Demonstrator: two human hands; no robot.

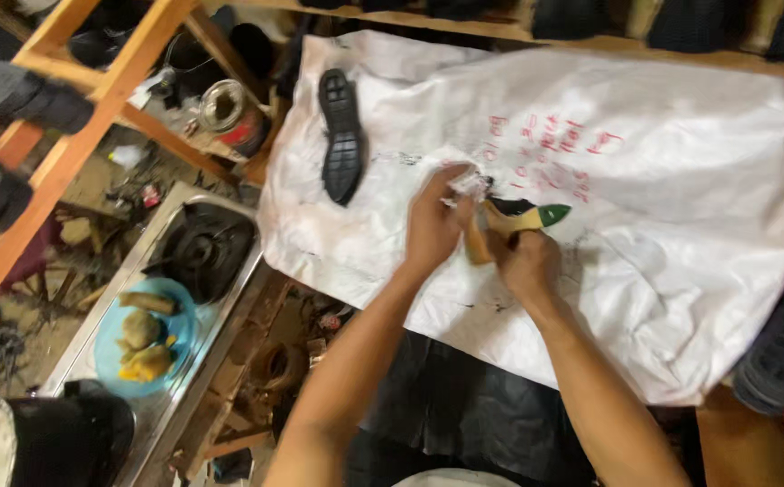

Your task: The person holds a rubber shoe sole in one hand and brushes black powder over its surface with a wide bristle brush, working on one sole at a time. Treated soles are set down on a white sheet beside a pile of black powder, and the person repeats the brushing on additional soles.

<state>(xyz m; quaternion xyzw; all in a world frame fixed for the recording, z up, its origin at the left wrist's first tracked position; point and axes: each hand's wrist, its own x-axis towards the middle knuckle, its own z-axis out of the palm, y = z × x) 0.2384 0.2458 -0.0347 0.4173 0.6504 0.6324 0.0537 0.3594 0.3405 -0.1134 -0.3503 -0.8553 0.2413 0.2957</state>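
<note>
Shoe piece (511,219) (tan, green-tipped) near the white sack's (681,225) front edge, right hand (525,261) clamped on it, left hand (433,221) pinching a rag (471,185); hard rubbing could twist it loose.

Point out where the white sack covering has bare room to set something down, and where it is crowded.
Free: the wide stretch of white sack right of the hands, below the red writing, and the strip between the black sole and that writing. Crowded: the middle, where left hand and right hand hold a shoe last.
</note>
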